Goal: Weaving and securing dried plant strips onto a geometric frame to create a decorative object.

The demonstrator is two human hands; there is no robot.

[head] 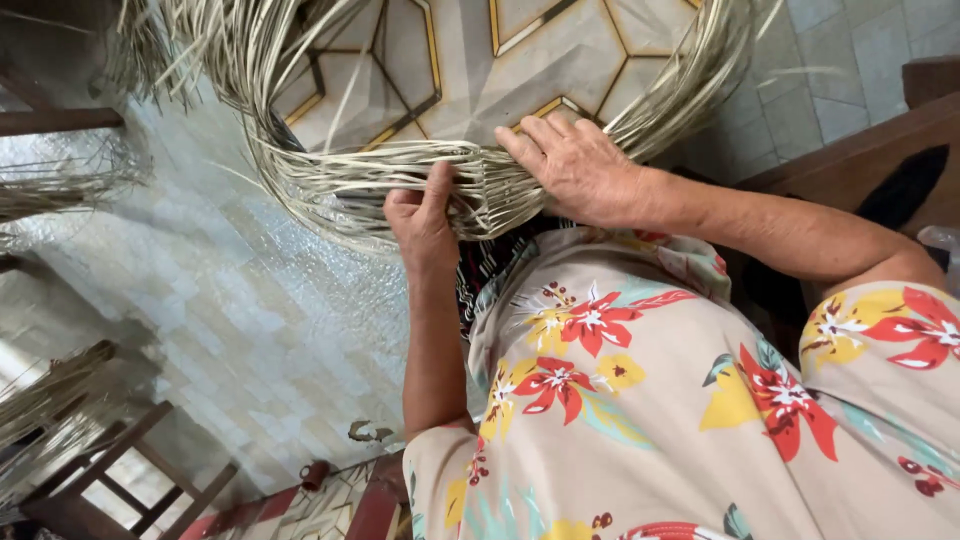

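Closest was the person's flowery shirt [640, 400]. Just past it, both hands were on a big woven ring [330, 185] made of pale dry strips. The ring stood up in front of the shirt, and part of it ran out of the top of the picture.

The left hand [425, 222] was closed on the tight woven part, pinching it with the thumb on top. The right hand [575, 165] lay flat on the ring just beside it, with its fingers straight and pressing down.

It looked like the weaving step, with one hand holding the strips still. I think the next move needed a firm hold, so the loose strips [180, 40] did not slip out.

Farther off was the tiled floor [250, 320] with a star pattern. A wooden chair [120, 480] stood well apart.
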